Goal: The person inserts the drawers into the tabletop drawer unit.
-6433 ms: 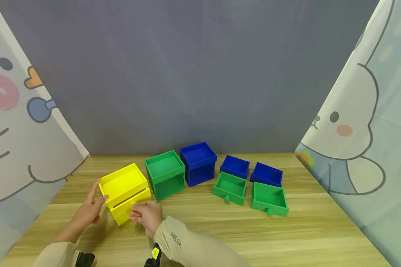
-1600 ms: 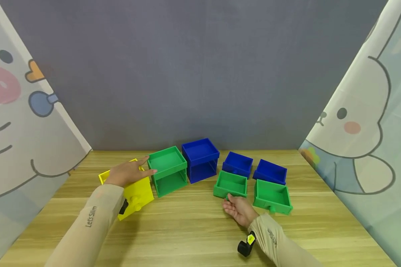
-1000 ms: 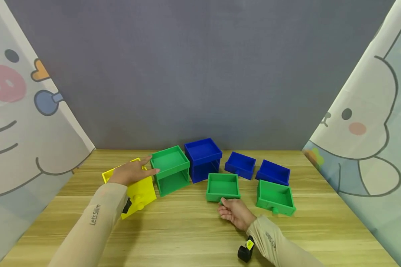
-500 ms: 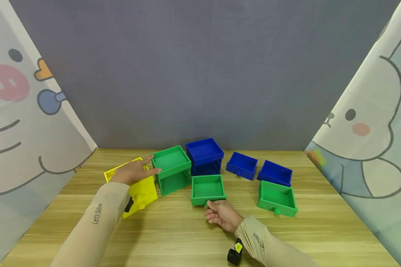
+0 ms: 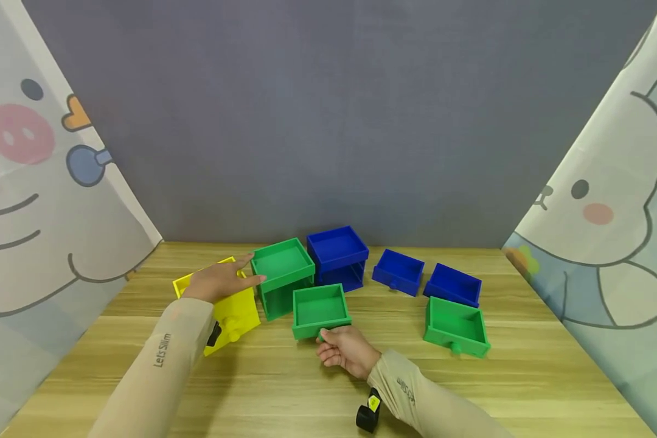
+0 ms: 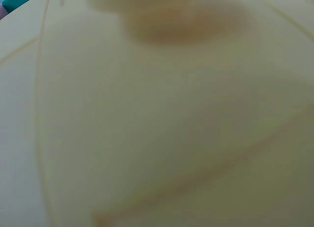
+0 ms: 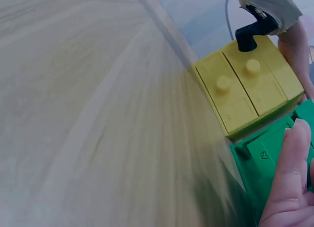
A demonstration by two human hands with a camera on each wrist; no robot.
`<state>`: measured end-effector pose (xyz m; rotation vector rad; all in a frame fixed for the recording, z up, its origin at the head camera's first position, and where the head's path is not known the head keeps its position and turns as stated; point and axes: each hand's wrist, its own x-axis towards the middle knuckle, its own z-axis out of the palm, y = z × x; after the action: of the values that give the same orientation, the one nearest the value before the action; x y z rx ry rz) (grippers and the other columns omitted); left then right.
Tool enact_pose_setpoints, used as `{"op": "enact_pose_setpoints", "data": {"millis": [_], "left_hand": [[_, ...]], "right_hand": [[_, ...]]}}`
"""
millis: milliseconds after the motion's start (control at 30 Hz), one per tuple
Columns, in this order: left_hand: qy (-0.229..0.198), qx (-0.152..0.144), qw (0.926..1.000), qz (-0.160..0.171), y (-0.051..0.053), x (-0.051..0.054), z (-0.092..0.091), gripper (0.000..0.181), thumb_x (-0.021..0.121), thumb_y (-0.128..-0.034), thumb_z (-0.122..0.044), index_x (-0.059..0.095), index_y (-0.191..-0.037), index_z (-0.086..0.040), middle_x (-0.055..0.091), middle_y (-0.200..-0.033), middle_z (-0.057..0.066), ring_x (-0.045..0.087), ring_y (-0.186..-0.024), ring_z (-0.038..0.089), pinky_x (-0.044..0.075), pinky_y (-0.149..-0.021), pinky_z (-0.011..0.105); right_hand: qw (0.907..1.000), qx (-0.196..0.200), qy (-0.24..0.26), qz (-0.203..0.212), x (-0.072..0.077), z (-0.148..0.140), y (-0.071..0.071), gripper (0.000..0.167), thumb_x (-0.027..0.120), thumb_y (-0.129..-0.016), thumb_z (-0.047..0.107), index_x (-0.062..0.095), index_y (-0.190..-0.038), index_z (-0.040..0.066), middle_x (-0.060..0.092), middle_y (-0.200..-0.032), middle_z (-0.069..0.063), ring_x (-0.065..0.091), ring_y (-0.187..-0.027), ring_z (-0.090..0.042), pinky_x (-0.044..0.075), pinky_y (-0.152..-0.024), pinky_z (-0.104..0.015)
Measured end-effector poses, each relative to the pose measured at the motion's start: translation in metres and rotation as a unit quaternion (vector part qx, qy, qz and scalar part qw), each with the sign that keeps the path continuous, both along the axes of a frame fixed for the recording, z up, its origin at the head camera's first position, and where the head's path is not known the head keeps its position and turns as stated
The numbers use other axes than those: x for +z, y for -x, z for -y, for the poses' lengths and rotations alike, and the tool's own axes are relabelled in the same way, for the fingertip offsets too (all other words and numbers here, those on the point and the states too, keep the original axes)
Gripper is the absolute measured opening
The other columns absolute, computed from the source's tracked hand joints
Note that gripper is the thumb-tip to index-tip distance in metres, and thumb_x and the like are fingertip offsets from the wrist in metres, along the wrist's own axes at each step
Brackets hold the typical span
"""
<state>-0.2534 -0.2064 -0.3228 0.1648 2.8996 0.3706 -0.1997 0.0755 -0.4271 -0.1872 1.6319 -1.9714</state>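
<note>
Taking the green cabinet [image 5: 278,263] as the landmark, the held green drawer [image 5: 321,304] is sitting just before its hollow front, offset to the right, and in the head view is partly covering that front. Whether the two are touching, or whether the drawer is meeting the wooden table [image 5: 285,389], I cannot tell. The right hand [image 5: 347,351] is pinching the knob [image 5: 320,336] on the drawer's near face, so the drawer is lying ahead and left of that hand, between it and the cabinet. The drawer's longer side seems to be running crosswise, its near edge rising slightly rightward, while the cabinet's front edge is slanting more steeply; the two faces are standing a little out of line. The left hand [image 5: 215,283] is lying nearer the cabinet, over the yellow cabinet [image 5: 246,310] just to the landmark's left; its fingers are not curling round anything, and its straight thumb and one straight finger appear to be touching the green cabinet's upper left edges. A blue cabinet [image 5: 337,248] is standing beside the landmark, behind and right, while a second green drawer [image 5: 460,322] is resting well apart to its right.
</note>
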Motion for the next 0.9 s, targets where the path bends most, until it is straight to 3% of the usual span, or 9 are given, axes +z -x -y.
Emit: {"op": "enact_pose_setpoints", "data": {"millis": [200,500,767,900], "left_hand": [[0.002,-0.001,1.0000,-0.004,-0.001,0.000,0.002,0.089,0.039,-0.0862,-0.075,0.024,-0.154,-0.019,0.049,-0.136,0.025,0.060,-0.096,0.038,0.045,-0.053,0.034],[0.007,0.004,1.0000,-0.001,0.000,0.002,-0.001,0.090,0.038,-0.0852,-0.076,0.023,-0.154,-0.020,0.048,-0.137,0.025,0.060,-0.094,0.036,0.044,-0.053,0.033],[-0.003,0.001,1.0000,0.006,0.000,0.001,0.000,0.090,0.039,-0.0858,-0.075,0.023,-0.154,-0.020,0.048,-0.137,0.025,0.058,-0.102,0.041,0.046,-0.057,0.035],[-0.003,0.001,1.0000,0.007,0.001,0.001,0.000,0.090,0.039,-0.0857,-0.075,0.023,-0.154,-0.019,0.051,-0.135,0.025,0.060,-0.099,0.038,0.046,-0.056,0.035]], "right_hand": [[0.9998,0.018,-0.001,0.002,-0.004,0.016,-0.002,0.027,0.043,-0.102,0.010,0.053,-0.102,-0.015,0.060,-0.067,0.001,0.057,-0.054,0.000,0.048,-0.053,-0.013],[0.9996,0.026,0.010,0.003,-0.007,0.029,0.002,0.024,0.043,-0.102,0.010,0.055,-0.099,-0.011,0.060,-0.066,0.002,0.057,-0.054,0.000,0.047,-0.052,-0.013],[0.9986,0.051,-0.013,0.007,-0.007,0.028,0.010,0.023,0.041,-0.103,0.010,0.056,-0.094,-0.006,0.059,-0.064,0.003,0.056,-0.054,-0.001,0.047,-0.051,-0.013],[0.9975,0.067,-0.023,0.008,-0.006,0.028,0.014,0.024,0.043,-0.102,0.010,0.058,-0.091,-0.005,0.059,-0.063,0.004,0.056,-0.053,-0.001,0.047,-0.051,-0.014]]}}
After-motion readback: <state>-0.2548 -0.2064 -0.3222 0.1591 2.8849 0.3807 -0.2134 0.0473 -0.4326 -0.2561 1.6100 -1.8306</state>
